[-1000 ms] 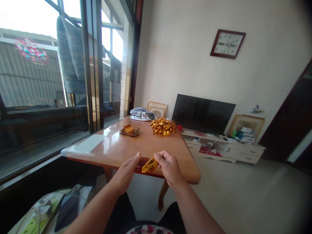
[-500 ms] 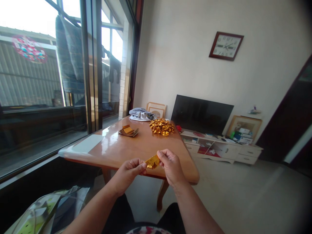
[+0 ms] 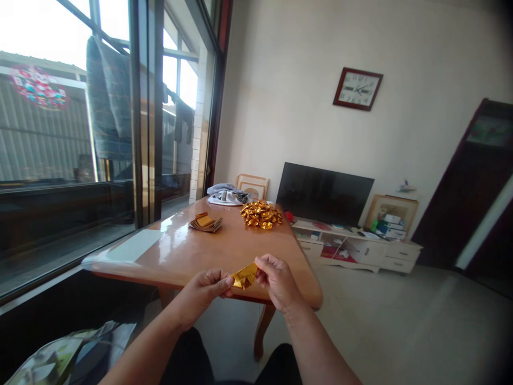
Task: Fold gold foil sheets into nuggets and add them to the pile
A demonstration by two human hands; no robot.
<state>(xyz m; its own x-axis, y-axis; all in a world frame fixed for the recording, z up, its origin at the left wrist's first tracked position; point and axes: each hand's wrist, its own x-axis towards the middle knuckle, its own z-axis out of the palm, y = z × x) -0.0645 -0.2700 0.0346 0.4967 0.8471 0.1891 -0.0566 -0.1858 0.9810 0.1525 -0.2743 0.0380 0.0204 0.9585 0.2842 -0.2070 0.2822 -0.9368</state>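
Observation:
Both my hands hold a crumpled strip of gold foil (image 3: 244, 276) between thumbs and fingers, above the near edge of the table. My left hand (image 3: 206, 291) pinches its left end, and my right hand (image 3: 276, 280) pinches the right end. Farther along the orange-brown wooden table (image 3: 192, 251) lies a heap of twisted gold foil pieces (image 3: 261, 215). To its left sits a loose stack of flat gold-and-brown foil sheets (image 3: 206, 223). Neither touches my hands.
A folded grey cloth (image 3: 227, 196) lies at the table's far end, near a picture frame (image 3: 251, 187). A white sheet (image 3: 128, 246) covers the left table corner. A dark TV (image 3: 324, 193) stands on a white cabinet (image 3: 356, 248). A glass window (image 3: 148, 107) runs along the left.
The view has turned right and up, so the room slides left and down. The foil now lies flatter and more stretched between my hands, which have shifted slightly.

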